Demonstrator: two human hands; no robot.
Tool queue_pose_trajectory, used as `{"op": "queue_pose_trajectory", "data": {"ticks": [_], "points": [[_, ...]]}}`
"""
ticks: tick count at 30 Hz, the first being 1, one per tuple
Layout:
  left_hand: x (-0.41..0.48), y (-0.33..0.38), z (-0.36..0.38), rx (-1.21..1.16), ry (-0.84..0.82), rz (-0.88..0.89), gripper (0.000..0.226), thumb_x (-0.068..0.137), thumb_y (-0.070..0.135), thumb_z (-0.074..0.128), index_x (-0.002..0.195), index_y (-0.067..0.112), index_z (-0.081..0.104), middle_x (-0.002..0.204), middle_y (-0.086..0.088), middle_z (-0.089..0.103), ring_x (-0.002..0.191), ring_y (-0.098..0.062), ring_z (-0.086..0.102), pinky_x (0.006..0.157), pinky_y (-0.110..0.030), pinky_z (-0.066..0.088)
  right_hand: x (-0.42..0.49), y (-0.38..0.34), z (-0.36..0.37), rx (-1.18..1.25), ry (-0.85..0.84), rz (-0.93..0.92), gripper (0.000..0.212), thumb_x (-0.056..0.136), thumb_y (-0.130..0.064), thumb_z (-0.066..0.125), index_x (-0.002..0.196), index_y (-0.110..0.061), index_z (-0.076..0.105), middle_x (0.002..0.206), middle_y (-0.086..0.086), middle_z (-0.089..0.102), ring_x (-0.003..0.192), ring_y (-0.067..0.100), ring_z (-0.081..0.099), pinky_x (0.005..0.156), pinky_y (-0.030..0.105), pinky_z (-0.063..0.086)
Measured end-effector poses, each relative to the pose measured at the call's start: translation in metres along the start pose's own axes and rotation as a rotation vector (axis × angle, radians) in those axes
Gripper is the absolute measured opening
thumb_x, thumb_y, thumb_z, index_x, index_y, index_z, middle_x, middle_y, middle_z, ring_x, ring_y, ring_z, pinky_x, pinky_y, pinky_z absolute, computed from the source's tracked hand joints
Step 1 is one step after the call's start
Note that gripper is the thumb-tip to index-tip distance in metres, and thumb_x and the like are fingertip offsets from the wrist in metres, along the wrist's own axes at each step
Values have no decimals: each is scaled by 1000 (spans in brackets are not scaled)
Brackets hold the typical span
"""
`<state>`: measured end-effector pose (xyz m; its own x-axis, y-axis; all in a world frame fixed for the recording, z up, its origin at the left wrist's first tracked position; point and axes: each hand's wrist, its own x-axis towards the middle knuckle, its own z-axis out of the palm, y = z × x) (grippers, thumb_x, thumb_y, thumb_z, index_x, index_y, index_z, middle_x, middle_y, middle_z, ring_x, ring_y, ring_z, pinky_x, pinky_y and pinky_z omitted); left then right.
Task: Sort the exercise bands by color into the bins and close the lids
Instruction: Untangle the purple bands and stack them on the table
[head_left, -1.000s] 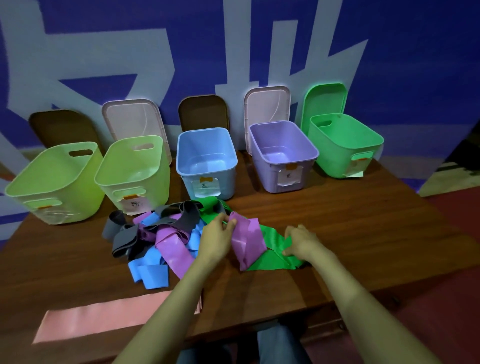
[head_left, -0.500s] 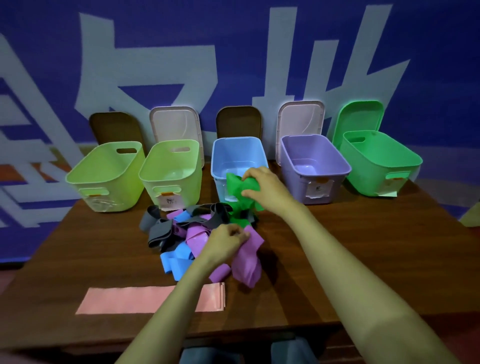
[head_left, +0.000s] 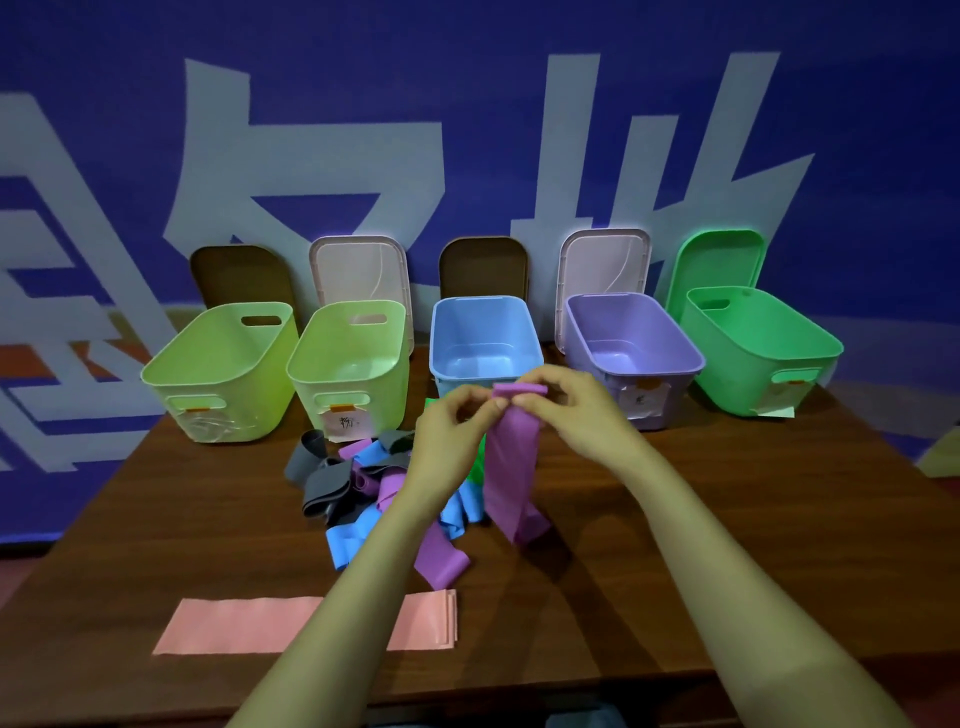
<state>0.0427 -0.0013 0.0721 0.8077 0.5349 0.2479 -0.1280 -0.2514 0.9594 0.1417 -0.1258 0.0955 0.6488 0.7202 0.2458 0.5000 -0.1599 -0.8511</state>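
Head view: left hand (head_left: 453, 426) and right hand (head_left: 574, 410) both pinch the top edge of a purple band (head_left: 511, 467), hanging down before the blue bin (head_left: 485, 338); its lower end touches the table (head_left: 727, 519); band pile (head_left: 374, 483) just left.

One head-worn camera looks forward and down, close over the table (head_left: 727, 519) (wall behind).

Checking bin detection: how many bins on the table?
5, in a back row: lime bin far left, second lime bin beside it, blue bin centre, purple bin next, green bin far right. None seem hidden.
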Motion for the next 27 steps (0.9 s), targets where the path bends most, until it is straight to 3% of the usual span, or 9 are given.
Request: {"op": "queue_pose_trajectory", "data": {"ticks": [4, 7, 9, 13, 18, 21, 24, 27], "points": [[19, 22, 6, -152, -108, 46, 5, 88, 15, 63, 90, 20, 63, 85, 2, 68, 81, -9, 63, 76, -25, 53, 19, -43, -22, -48, 102, -115, 14, 92, -18, 57, 99, -13, 68, 95, 1, 68, 90, 16, 61, 80, 28, 47], [28, 33, 7, -156, -197, 44, 11, 88, 11, 63, 95, 19, 61, 82, -3, 67, 75, -7, 64, 71, -21, 51, 40, -69, -40, -61, 175, -183, 16, 93, -23, 56, 101, -15, 67, 98, 3, 65, 91, 19, 59, 79, 31, 47], [30, 37, 7, -132, -244, 42, 11, 89, 8, 62, 95, 17, 62, 83, -4, 67, 72, -4, 64, 68, -17, 50, 50, -85, -52, -33, 203, -217, 12, 92, -21, 57, 98, -19, 67, 92, -3, 64, 86, 12, 57, 77, 28, 46], [28, 31, 7, -85, -304, 4, 8, 91, 7, 58, 92, 13, 63, 85, -3, 66, 76, -4, 62, 72, -18, 50, 61, -109, -71, 22, 213, -247, 11, 90, -20, 61, 90, -30, 64, 93, -10, 64, 90, 12, 60, 79, 32, 53], [27, 24, 8, -194, -242, -74, 11, 96, 11, 49, 91, 15, 58, 78, 1, 63, 73, -7, 60, 71, -22, 49, 65, -120, -78, 8, 261, -243, 4, 90, -24, 61, 94, -23, 62, 92, -7, 61, 94, 16, 60, 78, 34, 54], [27, 24, 4, -206, -175, -51, 3, 91, 17, 59, 93, 16, 61, 81, 4, 68, 77, -6, 64, 68, -17, 48, 64, -122, -80, -16, 311, -229, 5, 90, -25, 61, 93, -23, 62, 91, -7, 61, 93, 17, 59, 78, 33, 53], [28, 19, 0, -138, -173, -14, 3, 87, 20, 65, 89, 19, 68, 87, 4, 71, 82, -8, 64, 75, -23, 50, 63, -122, -81, -97, 343, -221, 7, 88, -26, 63, 94, -23, 64, 91, -4, 56, 86, 11, 52, 72, 23, 46], [28, 10, -3, -2, -149, 9, 14, 92, 22, 59, 84, 24, 70, 82, 10, 69, 79, -6, 61, 81, -33, 49, 61, -121, -83, -250, 392, -203, 13, 86, -27, 65, 97, -22, 69, 74, -12, 45, 69, 4, 43, 60, 13, 34]]}}
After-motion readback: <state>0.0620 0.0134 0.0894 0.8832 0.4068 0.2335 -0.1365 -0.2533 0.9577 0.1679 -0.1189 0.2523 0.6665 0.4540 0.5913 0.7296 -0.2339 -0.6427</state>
